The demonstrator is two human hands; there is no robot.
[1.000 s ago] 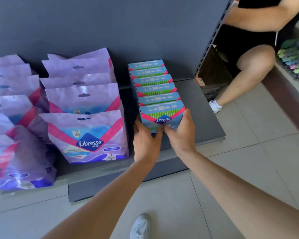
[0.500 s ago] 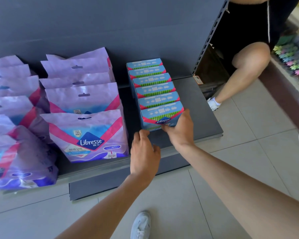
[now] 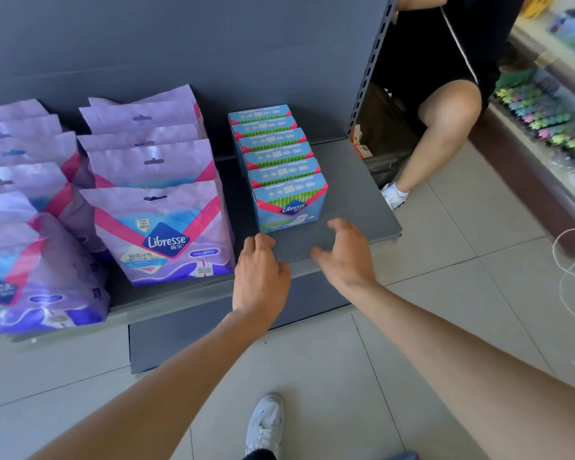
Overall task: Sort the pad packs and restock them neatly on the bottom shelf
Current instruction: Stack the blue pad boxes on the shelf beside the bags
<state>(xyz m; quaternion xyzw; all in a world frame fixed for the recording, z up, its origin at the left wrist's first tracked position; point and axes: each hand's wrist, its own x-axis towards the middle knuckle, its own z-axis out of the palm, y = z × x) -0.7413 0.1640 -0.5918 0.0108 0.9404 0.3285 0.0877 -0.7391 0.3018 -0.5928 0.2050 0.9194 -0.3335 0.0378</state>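
A row of several blue Libresse pad boxes [image 3: 287, 207] stands front to back on the grey bottom shelf [image 3: 362, 200]. To its left stands a row of purple Libresse pad bags [image 3: 166, 234], and a second row of purple bags [image 3: 30, 257] at far left, its front bag leaning. My left hand [image 3: 261, 273] hovers at the shelf's front edge, fingers loosely curled, holding nothing. My right hand [image 3: 344, 254] is just in front of the front blue box, fingers spread and relaxed, apart from it.
Another person's leg [image 3: 442, 127] and white shoe [image 3: 394, 194] are right of the shelf upright [image 3: 369, 71]. A second shelf with small colourful goods [image 3: 551, 124] runs along the right. A white cord [image 3: 571, 260] hangs at right. My white shoe [image 3: 266, 423] is on the tiled floor.
Both hands have let go of the front blue box and drawn back toward the shelf's front edge. The box row stays in place.
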